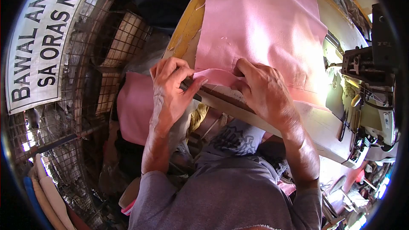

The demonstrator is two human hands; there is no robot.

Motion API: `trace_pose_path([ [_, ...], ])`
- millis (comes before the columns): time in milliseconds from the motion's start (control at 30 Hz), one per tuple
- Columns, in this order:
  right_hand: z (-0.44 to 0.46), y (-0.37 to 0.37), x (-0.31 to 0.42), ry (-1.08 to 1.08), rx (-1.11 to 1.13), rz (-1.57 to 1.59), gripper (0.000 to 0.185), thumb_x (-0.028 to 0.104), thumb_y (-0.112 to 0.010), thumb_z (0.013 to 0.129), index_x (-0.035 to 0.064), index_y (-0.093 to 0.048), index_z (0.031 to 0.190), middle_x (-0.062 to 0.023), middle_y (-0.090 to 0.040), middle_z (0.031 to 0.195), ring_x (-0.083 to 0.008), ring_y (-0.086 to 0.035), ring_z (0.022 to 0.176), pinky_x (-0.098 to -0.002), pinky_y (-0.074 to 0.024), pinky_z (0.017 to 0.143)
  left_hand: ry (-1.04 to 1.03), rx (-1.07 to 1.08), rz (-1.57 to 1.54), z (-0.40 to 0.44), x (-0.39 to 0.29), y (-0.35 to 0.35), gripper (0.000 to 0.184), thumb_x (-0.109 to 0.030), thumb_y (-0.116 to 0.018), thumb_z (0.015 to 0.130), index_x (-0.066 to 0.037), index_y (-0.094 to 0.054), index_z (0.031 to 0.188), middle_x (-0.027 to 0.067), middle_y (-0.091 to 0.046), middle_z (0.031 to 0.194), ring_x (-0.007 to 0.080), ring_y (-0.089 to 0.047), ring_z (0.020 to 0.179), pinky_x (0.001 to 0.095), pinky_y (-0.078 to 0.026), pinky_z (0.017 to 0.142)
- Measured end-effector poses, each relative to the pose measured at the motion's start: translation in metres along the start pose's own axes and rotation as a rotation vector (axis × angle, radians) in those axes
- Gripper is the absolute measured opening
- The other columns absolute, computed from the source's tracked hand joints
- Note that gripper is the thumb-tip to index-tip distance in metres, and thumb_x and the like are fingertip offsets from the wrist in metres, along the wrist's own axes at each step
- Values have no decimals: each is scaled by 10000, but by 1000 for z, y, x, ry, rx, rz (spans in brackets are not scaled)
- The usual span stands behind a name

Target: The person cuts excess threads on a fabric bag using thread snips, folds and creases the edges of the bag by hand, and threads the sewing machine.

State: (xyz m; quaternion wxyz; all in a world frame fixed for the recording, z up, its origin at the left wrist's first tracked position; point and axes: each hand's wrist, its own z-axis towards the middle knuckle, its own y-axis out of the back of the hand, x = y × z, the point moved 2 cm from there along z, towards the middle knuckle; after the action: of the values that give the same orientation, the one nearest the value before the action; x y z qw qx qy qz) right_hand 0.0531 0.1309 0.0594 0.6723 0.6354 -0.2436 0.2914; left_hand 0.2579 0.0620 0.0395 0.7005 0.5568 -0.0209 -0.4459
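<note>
A large piece of pink fabric (pixel 260 25) lies across the sewing table (pixel 183 34), its near edge turned up into a narrow fold. At the left corner of that fold, my left hand (pixel 170 83) pinches the cloth between thumb and fingers. My right hand (pixel 268 91) grips the same folded edge farther right, fingers curled over it and thumb beneath. Between the two hands the fold bows slightly upward. Part of a dark, slim object shows under my left hand; I cannot make out what it is.
A sewing machine (pixel 375 106) stands at the right end of the table, beside the fabric. More pink cloth (pixel 135 108) hangs at the left, below table height. A wire mesh (pixel 85 59) with a lettered sign (pixel 40 47) lines the left side. Rolled material (pixel 49 191) leans at lower left.
</note>
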Motion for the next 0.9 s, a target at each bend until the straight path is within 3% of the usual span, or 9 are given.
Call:
trace_pose_path([
  [200,7,1,-2,-34,79,-19,235,61,-737,822,12,-564,973,-175,-699,819,-371,-694,768,-449,-523,760,64,47,77,2,-1,4,344,-263,-900,651,-74,-643,780,22,-588,903,227,-544,947,416,-375,922],
  [300,12,4,5,-169,177,-170,319,83,-757,813,25,-544,1042,-170,-699,881,-342,-696,832,-437,-526,766,149,31,86,3,2,5,456,-395,-876,673,-92,-605,879,46,-558,1014,271,-494,1062,487,-326,961],
  [400,7,4,-1,-54,71,-277,425,99,-746,823,7,-509,1163,-148,-629,909,-310,-665,889,-426,-536,757,169,-8,117,4,5,4,588,-466,-876,645,-96,-541,955,91,-529,1085,311,-452,1103,506,-330,956],
  [500,1,0,11,90,-9,-322,477,92,-745,794,57,-535,1220,-135,-528,1042,-284,-593,969,-404,-520,824,192,36,130,4,8,4,638,-496,-873,634,-96,-517,982,99,-516,1096,320,-443,1097,509,-336,952],
  [600,-8,-8,5,240,-14,-273,442,64,-689,812,124,-605,1242,-126,-469,1118,-248,-541,1026,-386,-493,890,228,89,138,7,11,5,642,-502,-873,629,-91,-521,976,95,-515,1088,321,-442,1081,509,-344,944],
  [700,-10,-2,8,260,6,-303,351,72,-622,865,163,-680,1199,-103,-459,1145,-240,-523,1045,-390,-476,929,248,79,112,7,8,6,616,-466,-883,644,-90,-519,970,92,-516,1104,326,-445,1104,496,-340,962],
  [800,-10,-4,-1,226,35,-224,310,109,-608,877,160,-710,1165,-98,-478,1136,-251,-521,1061,-387,-467,945,117,-92,157,-5,-2,0,526,-354,-873,724,-77,-534,1016,113,-520,1152,337,-463,1125,495,-358,965],
  [900,-4,0,1,209,37,-113,293,107,-622,868,138,-713,1145,-91,-499,1135,-259,-529,1067,-391,-475,924,-185,-214,25,-32,-26,-12,509,-266,-813,800,-37,-541,1164,160,-512,1232,379,-471,1192,521,-385,998],
])
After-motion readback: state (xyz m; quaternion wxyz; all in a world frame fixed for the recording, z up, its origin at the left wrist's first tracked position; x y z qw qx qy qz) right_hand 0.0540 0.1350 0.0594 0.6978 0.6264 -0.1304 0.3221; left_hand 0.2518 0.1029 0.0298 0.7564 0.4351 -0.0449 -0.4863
